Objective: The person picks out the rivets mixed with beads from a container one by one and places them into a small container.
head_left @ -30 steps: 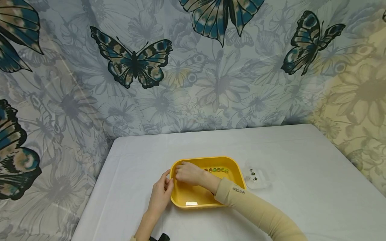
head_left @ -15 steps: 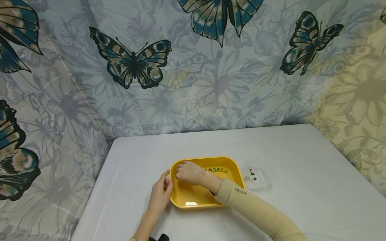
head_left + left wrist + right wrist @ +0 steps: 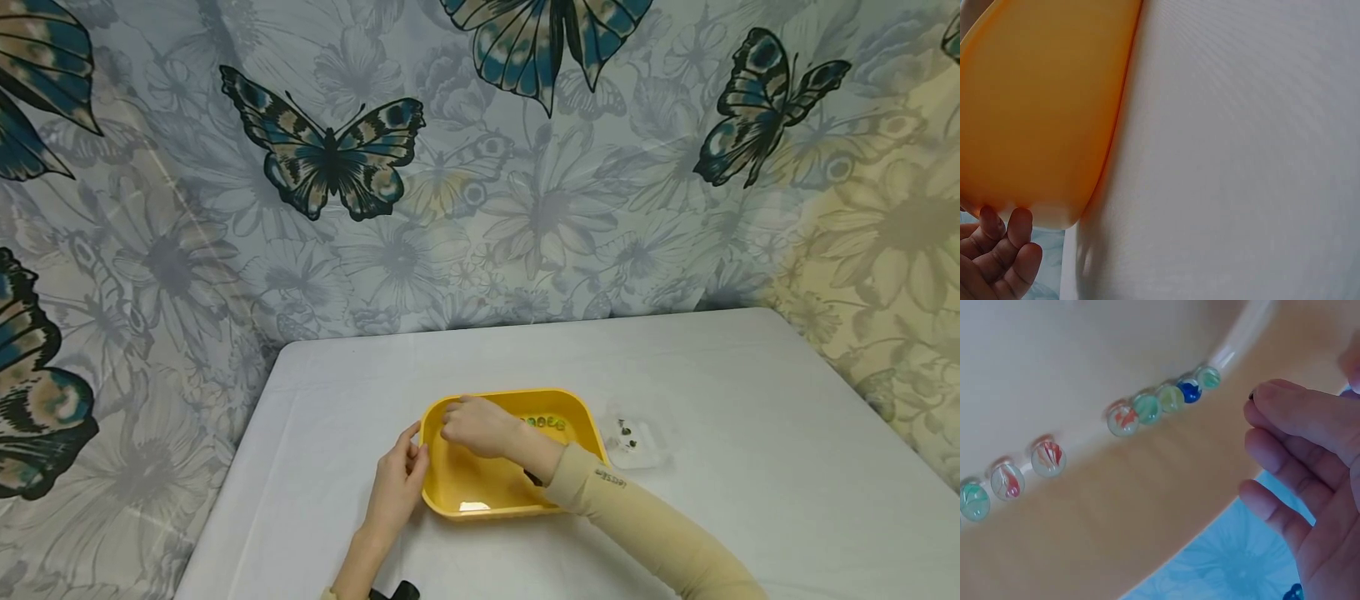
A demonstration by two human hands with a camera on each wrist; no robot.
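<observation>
A yellow tray (image 3: pixel 480 487) stands on the table, with several glass marbles (image 3: pixel 1147 409) lined up along the foot of its far wall, swirled red, green and blue. There is a gap in the row. My right hand (image 3: pixel 483 427) is over the tray's far left part, hiding some marbles in the head view. Thumb and forefinger pinch a tiny dark thing (image 3: pixel 1251 395), mostly covered, its kind unclear; the other fingers are loosely bent. At the tray's left end my left hand (image 3: pixel 399 483) touches the outer wall, with relaxed fingertips (image 3: pixel 1020 225) against it.
Right of the tray lies a clear plastic container (image 3: pixel 648 446) with several small dark bits (image 3: pixel 628 433) in it. The white-covered table (image 3: pixel 360 375) backs onto a butterfly-patterned cloth (image 3: pixel 547 217). A black object (image 3: pixel 405 590) shows beside the left forearm.
My right hand has shifted slightly right and up from the tray's left end, covering more of the marble row. My left hand stays at the tray's left end.
</observation>
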